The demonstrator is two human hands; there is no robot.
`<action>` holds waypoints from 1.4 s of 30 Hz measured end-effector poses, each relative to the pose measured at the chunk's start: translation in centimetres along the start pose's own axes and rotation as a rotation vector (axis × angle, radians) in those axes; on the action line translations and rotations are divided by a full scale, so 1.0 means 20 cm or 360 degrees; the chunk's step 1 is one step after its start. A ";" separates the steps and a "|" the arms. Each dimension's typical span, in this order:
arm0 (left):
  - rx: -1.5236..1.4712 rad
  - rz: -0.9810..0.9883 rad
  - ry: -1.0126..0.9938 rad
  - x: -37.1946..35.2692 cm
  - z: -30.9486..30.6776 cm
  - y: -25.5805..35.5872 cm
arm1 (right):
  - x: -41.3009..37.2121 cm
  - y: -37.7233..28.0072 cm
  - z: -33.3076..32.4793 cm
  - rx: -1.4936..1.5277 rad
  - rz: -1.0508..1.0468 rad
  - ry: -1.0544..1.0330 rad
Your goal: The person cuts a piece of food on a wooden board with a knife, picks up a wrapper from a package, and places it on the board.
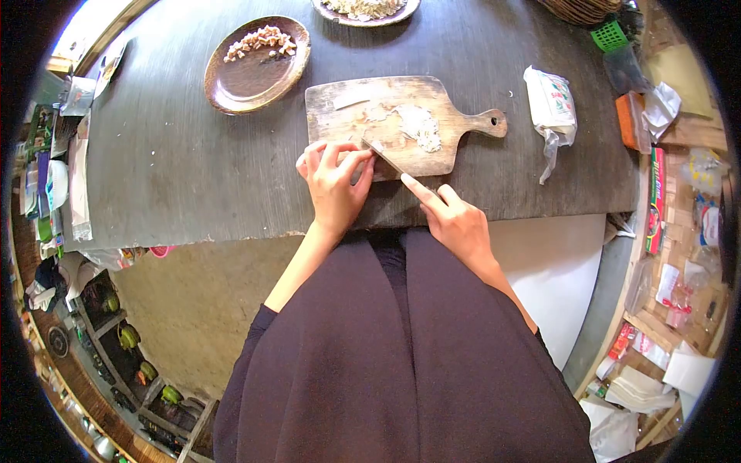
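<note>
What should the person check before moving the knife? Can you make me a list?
1. The right hand is wrapped round the knife: ok, one finger lies along the blade's back.
2. The left hand has its fingertips clear of the blade: not ok, they sit right beside it.
3. The board lies flat on the table: ok.
4. The chopped pile is out of the blade's way: ok, it is further up the board.
5. Something is under the left fingers: cannot tell.

Cutting board (386, 123): worn, matt wood. Knife (384, 157) blade: shiny metal. Table (177, 162): grey, rough, matt. Plate (251, 73): glossy brown. Packet (549, 104): crinkled plastic.
</note>
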State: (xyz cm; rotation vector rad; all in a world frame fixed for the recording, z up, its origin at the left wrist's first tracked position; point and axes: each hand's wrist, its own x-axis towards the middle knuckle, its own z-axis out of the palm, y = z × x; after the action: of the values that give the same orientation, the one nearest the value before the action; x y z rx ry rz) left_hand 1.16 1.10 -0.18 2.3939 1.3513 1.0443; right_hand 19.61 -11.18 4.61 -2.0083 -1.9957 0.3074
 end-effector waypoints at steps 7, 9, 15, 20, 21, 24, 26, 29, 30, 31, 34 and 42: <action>-0.0014 -0.0003 -0.0007 0.00 0.00 -0.01 | -0.02 0.00 0.00 -0.0032 -0.0029 0.0006; -0.0009 -0.0008 -0.0012 0.00 -0.01 0.00 | -0.03 0.00 0.00 -0.0041 -0.0026 -0.0008; -0.0012 -0.0016 -0.0015 0.00 0.00 0.00 | -0.03 0.00 0.01 -0.0043 -0.0026 0.0004; -0.0010 -0.0007 -0.0014 0.00 0.00 0.00 | -0.02 0.01 0.03 -0.0120 -0.0025 0.0009; -0.0010 -0.0006 -0.0012 0.00 0.00 0.00 | -0.03 0.01 0.04 -0.0121 -0.0023 0.0011; -0.0019 -0.0004 -0.0004 0.00 0.00 0.00 | -0.04 0.01 0.03 -0.0097 -0.0048 0.0039; -0.0037 -0.0005 -0.0004 0.00 0.00 0.00 | -0.05 -0.01 0.01 -0.0092 -0.0027 0.0028; -0.0028 -0.0003 0.0004 0.00 0.00 0.00 | -0.06 0.00 0.02 -0.0057 -0.0027 0.0049; -0.0028 0.0000 0.0007 0.00 0.00 0.00 | -0.06 0.00 0.02 -0.0057 -0.0025 0.0047; -0.0027 0.0003 0.0013 0.00 0.00 0.00 | -0.06 0.00 0.02 -0.0089 -0.0027 0.0040; -0.0022 0.0006 0.0007 0.00 0.00 0.00 | -0.05 0.00 0.04 -0.0130 -0.0024 0.0041; -0.0027 0.0000 0.0003 0.00 0.00 -0.01 | -0.04 -0.01 0.05 -0.0100 -0.0022 0.0075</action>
State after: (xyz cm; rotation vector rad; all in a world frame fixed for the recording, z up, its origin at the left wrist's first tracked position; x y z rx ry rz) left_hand 1.03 1.23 -0.18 2.3814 1.3371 1.0546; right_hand 19.14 -11.92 3.77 -2.0192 -2.0133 0.1952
